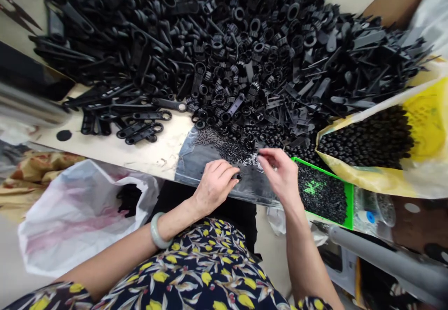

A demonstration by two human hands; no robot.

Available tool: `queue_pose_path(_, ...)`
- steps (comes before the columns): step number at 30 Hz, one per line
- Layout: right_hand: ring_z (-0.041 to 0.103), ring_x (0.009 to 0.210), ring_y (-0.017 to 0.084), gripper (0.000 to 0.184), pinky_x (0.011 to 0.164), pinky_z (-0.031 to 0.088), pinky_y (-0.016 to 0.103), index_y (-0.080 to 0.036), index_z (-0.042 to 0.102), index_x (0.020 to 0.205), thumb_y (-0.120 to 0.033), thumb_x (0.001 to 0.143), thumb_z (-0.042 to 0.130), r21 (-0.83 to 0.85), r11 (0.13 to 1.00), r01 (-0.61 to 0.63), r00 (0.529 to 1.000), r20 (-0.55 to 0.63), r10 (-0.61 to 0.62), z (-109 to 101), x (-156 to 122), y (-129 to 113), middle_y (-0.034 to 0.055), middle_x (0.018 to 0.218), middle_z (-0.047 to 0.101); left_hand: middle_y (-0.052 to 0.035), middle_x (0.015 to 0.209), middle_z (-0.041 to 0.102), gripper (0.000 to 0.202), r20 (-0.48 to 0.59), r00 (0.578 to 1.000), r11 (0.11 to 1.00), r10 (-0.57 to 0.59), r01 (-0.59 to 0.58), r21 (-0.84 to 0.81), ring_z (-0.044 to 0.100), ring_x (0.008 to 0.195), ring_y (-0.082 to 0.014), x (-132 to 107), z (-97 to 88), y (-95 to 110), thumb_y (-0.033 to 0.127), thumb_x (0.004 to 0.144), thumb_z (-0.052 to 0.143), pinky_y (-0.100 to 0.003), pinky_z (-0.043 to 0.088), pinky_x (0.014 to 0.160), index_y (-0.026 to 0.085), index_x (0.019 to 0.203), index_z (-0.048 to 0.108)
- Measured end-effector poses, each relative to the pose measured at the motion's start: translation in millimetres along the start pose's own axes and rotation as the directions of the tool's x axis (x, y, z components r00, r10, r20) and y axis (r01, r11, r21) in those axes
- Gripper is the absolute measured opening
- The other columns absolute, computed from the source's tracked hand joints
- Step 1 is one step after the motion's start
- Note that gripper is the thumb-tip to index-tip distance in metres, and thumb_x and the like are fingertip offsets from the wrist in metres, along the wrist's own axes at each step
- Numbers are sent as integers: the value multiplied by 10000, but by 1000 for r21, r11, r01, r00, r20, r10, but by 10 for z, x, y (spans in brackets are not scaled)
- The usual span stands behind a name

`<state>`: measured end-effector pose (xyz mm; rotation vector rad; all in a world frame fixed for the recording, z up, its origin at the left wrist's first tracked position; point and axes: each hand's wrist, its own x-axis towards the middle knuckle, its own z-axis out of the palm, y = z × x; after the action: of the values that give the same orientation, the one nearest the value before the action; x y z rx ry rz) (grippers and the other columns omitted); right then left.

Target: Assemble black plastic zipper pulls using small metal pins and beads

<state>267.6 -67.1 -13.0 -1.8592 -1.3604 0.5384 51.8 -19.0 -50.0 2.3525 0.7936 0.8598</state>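
- Over the tabletop's [140, 150] front edge, the left hand [215, 184] pinches a small black part [238, 176].
- The right hand [282, 172] curls beside silvery pieces [249, 160], thumb and forefinger nearly meeting; whether they grip anything cannot be told.
- Pale surface opens toward the tabletop's left front edge; a green tray [349, 203] bounds the right front.
- Heaped black components [224, 44] run out of view at the back; a white bag [70, 221] hides most of its contents.

Workshop, given bench [164, 149] w/ heaped blk plastic pcs [224, 49].
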Motion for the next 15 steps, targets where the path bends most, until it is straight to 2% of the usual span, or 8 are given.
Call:
queue_pose_path(2,741,886,209,280,849,636,391,-256,745,1205,-391,963,711,287,948,-137,984,147,98,76,-262,-14,68,1129,758,-78,1027,713,118,-3,1000,1000,-2,2,10,618,1086,-259,-12,24,-14,208,1005,635,-411,452,930,189,1088,717)
queue_pose_path(4,755,849,199,258,812,653,383,-265,770,1190,-379,963,721,405,887,-224,967,208,149,195,-488,-4,67,1144,763,-72,1001,707,112,-4,1000,1000,-13,13,13,618,1066,-254,-30,44,-30,213,1009,629,-408,448,915,198,1034,737)
queue_pose_path(5,754,845,195,238,789,655,371,-269,782,1171,-368,962,726,418,878,-231,967,195,162,258,-572,5,69,1149,762,-71,995,705,118,-4,1000,1000,-16,16,13,617,1059,-251,-39,50,-37,214,1011,626,-407,447,913,198,1022,742)
queue_pose_path(9,730,949,207,178,773,642,341,-260,797,1098,-339,946,750,368,916,-160,987,48,153,433,-698,33,83,1155,747,-77,1001,700,122,-18,1000,1000,7,-7,20,610,1069,-252,-60,63,-52,214,1008,631,-403,448,915,186,1044,744)
queue_pose_path(15,729,929,205,161,768,636,333,-260,785,1107,-321,977,713,195,981,-23,1000,5,22,391,-650,8,76,1065,755,-77,996,717,159,-13,999,999,-40,40,9,622,1062,-247,-61,58,-40,231,1027,598,-406,451,926,196,1023,753)
